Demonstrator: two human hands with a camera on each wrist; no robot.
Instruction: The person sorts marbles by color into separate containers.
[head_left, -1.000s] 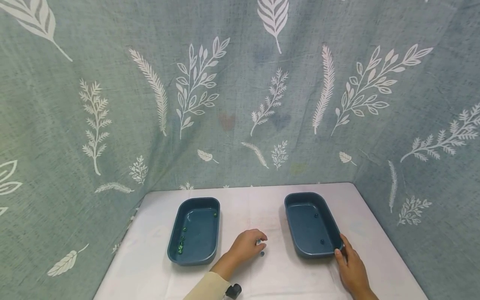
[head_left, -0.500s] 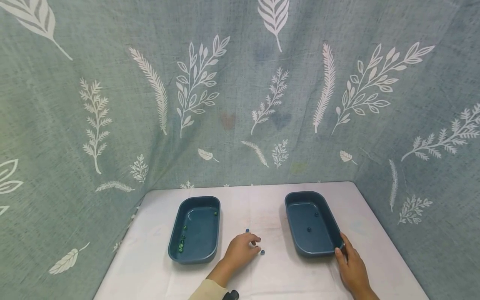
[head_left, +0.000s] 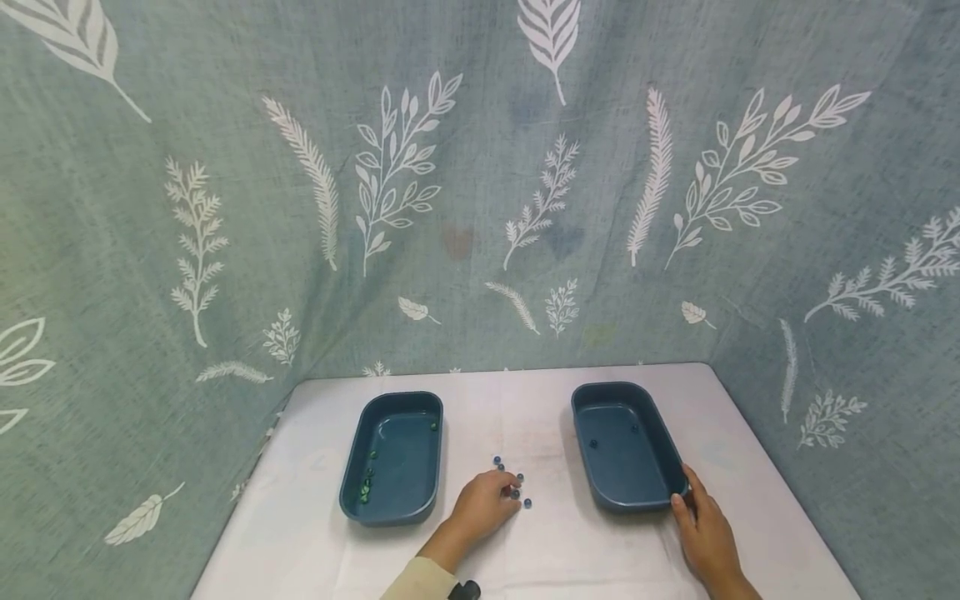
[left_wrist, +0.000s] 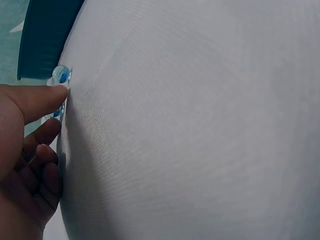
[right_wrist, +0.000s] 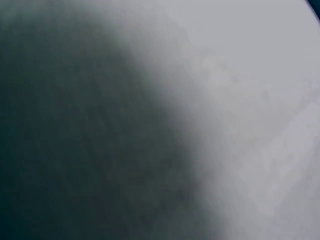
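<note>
My left hand (head_left: pixel 480 505) is low over the white cloth between two blue trays, its thumb and index finger curled around a glass marble (head_left: pixel 515 494). Four-sided and rounded at the corners, the right tray (head_left: pixel 636 507) has two dark marbles lying inside. My right hand (head_left: pixel 708 533) grips that tray's near right corner, with the thumb at the front and fingers along the side. In the left wrist view, a clear marble with blue swirls (left_wrist: pixel 61 74) sits just past the thumb (left_wrist: pixel 45 99). The right wrist view is blurred and shows no hand.
Several loose marbles lie around the left fingertips, one (head_left: pixel 527 503) just right of them and another (head_left: pixel 497 460) farther back. The left tray (head_left: pixel 390 520) holds several green marbles, mostly along its left side. A leaf-patterned curtain (head_left: pixel 465 317) encloses the table.
The left hand has shifted slightly left and toward me, and more marbles show around its fingertips. One marble in the right tray has rolled left and back. The right hand keeps its grip.
</note>
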